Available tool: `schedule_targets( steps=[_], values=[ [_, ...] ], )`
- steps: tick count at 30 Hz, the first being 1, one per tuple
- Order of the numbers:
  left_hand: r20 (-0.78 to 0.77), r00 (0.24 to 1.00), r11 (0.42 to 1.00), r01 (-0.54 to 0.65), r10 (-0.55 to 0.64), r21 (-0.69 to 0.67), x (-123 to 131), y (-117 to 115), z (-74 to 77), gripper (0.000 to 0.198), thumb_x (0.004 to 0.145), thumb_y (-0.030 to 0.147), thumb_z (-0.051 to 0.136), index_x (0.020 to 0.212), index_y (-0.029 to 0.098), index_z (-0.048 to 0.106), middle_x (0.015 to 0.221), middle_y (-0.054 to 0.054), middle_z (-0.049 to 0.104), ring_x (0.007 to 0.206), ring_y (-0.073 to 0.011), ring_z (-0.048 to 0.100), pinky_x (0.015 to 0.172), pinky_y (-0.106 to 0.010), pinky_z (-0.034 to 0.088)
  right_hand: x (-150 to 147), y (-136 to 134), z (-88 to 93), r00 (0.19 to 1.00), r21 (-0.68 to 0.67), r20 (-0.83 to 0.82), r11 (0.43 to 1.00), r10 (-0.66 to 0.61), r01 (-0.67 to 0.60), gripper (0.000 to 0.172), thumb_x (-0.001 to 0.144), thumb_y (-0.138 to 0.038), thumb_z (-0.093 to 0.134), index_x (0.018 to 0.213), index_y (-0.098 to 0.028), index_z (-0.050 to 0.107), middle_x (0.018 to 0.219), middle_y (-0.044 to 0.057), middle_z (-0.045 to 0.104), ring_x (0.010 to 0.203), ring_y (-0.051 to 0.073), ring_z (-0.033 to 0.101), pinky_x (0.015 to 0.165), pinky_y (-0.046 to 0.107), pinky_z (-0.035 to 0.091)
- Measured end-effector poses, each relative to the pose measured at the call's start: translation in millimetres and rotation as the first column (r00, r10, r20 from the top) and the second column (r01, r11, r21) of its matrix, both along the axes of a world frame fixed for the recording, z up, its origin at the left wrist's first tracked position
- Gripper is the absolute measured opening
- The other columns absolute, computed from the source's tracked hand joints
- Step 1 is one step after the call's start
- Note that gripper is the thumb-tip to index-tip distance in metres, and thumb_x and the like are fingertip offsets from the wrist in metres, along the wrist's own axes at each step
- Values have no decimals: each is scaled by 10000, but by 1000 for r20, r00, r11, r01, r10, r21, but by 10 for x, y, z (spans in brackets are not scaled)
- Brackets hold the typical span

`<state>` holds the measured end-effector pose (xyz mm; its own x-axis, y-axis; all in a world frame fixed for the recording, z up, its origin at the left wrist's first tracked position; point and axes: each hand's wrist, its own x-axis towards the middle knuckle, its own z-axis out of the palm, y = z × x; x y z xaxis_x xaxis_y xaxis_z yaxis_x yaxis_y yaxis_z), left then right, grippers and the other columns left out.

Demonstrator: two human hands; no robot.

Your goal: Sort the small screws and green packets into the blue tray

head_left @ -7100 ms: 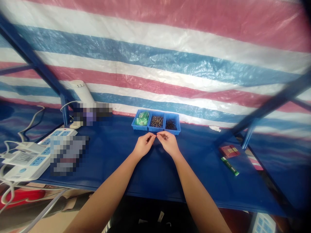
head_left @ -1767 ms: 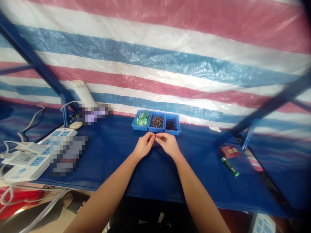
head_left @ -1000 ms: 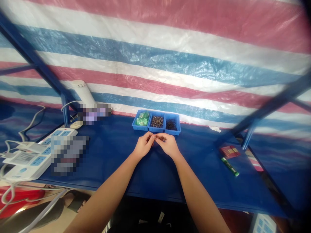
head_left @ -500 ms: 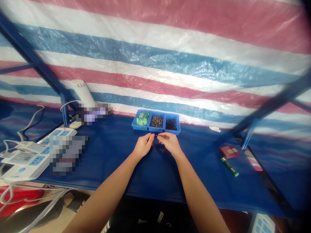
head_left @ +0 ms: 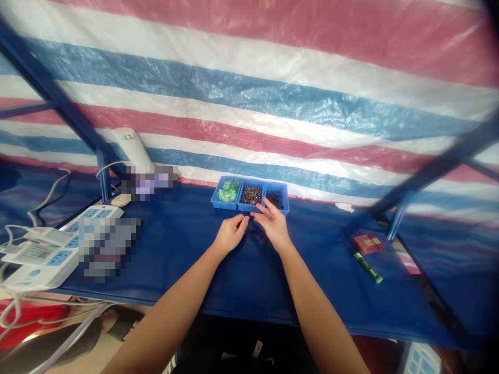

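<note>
My left hand [head_left: 230, 234] is closed in a pinch in front of the blue bins; what its fingertips hold, if anything, is too small to make out. Just right of it, my right hand [head_left: 275, 227] has its fingers spread apart and shows nothing held. Small dark pieces [head_left: 266, 240] lie on the table, partly hidden by that hand. Behind both hands stand three joined blue bins. The left bin [head_left: 224, 205] holds green packets [head_left: 227, 195], the middle one small brass-and-dark parts [head_left: 251, 195], and the right one thin black pieces [head_left: 275, 198], partly covered by my right fingers.
White power strips [head_left: 58, 259] with cables lie at the left, near a blurred-out dark item [head_left: 111, 249]. A red box [head_left: 367, 243] and a green narrow pack [head_left: 368, 267] rest on the right. Blue frame bars [head_left: 429, 166] slant at both sides before a striped sheet [head_left: 249, 104].
My right hand has gone from a pinch to spread fingers, with its fingertips lifting toward the right bin. My left hand keeps its pinch and has hardly moved.
</note>
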<state>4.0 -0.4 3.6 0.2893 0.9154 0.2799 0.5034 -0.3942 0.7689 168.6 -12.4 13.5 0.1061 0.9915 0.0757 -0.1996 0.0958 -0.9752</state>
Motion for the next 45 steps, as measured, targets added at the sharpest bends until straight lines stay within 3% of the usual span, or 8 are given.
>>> schedule_targets(
  steps=[3, 6, 9, 13, 21, 27, 35, 45],
  values=[
    [-8, 1000, 1000, 7, -7, 0, -5, -2, 2, 423, 971, 444, 402, 670, 174, 529, 586, 28, 557, 544, -104, 498, 571, -226, 365, 98, -42, 31, 935, 29, 354, 1000, -4, -7, 297, 814, -350, 646, 1071, -211, 700, 951, 63, 731, 744, 183, 683, 750, 353, 552],
    [-8, 1000, 1000, 6, -6, -5, -8, -4, 2, 420, 970, 441, 403, 677, 173, 543, 591, 26, 561, 553, -105, 498, 575, -225, 368, 267, -105, 83, 708, -33, 694, 989, 127, -145, 224, 763, -350, 705, 951, -232, 733, 824, 29, 713, 694, 176, 646, 701, 328, 524],
    [-4, 1000, 1000, 0, 0, -8, -7, -7, 3, 410, 970, 433, 406, 692, 174, 562, 596, 26, 569, 561, -105, 501, 582, -224, 374, 401, -141, 124, 524, -77, 822, 955, 223, -286, 324, 637, -334, 813, 944, -253, 748, 896, 34, 704, 838, 210, 646, 744, 315, 508],
    [-7, 1000, 1000, 6, -6, -10, -1, -8, 10, 415, 970, 434, 404, 681, 176, 553, 593, 26, 568, 554, -103, 498, 583, -225, 377, 444, -125, 116, 440, -117, 864, 948, 244, -296, 180, 664, -254, 782, 844, -260, 768, 899, 34, 702, 814, 203, 646, 741, 306, 498],
    [-24, 1000, 1000, 12, -12, -8, 2, -9, 16, 409, 970, 432, 404, 693, 180, 568, 596, 23, 575, 564, -109, 514, 585, -226, 388, 369, -94, 56, 477, -22, 861, 951, 175, -310, 106, 794, -187, 649, 775, -230, 744, 814, 34, 702, 742, 182, 633, 709, 299, 482],
    [-23, 999, 999, 31, -31, -15, -3, 1, 13, 277, 942, 415, 462, 893, 202, 633, 645, 27, 607, 579, -120, 546, 568, -223, 403, 191, -51, -3, 711, 138, 703, 974, 29, -177, 293, 856, -186, 562, 1114, -243, 690, 857, 14, 688, 746, 151, 629, 750, 297, 505],
    [40, 996, 996, 86, -85, -18, 6, 8, -39, 295, 887, 406, 557, 1096, 211, 632, 672, 33, 608, 601, -117, 564, 603, -217, 448, 16, -21, -53, 924, 77, 377, 996, -66, 39, 187, 781, -342, 688, 899, -200, 716, 859, 43, 734, 785, 201, 688, 741, 324, 558],
    [34, 998, 999, 49, -49, 8, -7, 4, 30, 352, 971, 437, 413, 849, 194, 636, 640, 14, 617, 589, -124, 575, 610, -227, 437, 25, -39, -12, 886, 105, 462, 994, -23, -29, 244, 833, -388, 637, 972, -205, 720, 870, 44, 735, 766, 187, 670, 721, 308, 545]
  ],
)
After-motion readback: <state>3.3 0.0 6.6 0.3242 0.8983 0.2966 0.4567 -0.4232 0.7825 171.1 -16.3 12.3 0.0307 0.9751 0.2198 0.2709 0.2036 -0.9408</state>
